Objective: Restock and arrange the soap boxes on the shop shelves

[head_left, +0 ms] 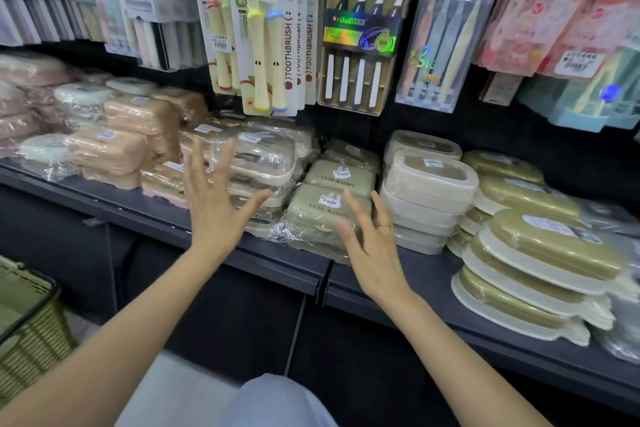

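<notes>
Person, head-camera view: two bare forearms, no sleeves visible. Left hand [216,204] without jewellery. Right hand [372,253] wears a thin gold ring [384,226]. Light blue trousers [277,402] at one knee.

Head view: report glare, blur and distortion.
Head view: glare streaks the plastic wrap on the clear-lidded soap boxes; the pink boxes at far left are blurred; wide-angle distortion bows the shelf edge; both hands, left hand and right hand, look sharp.

A dark shop shelf [104,199] above a pale floor [187,392].
</notes>
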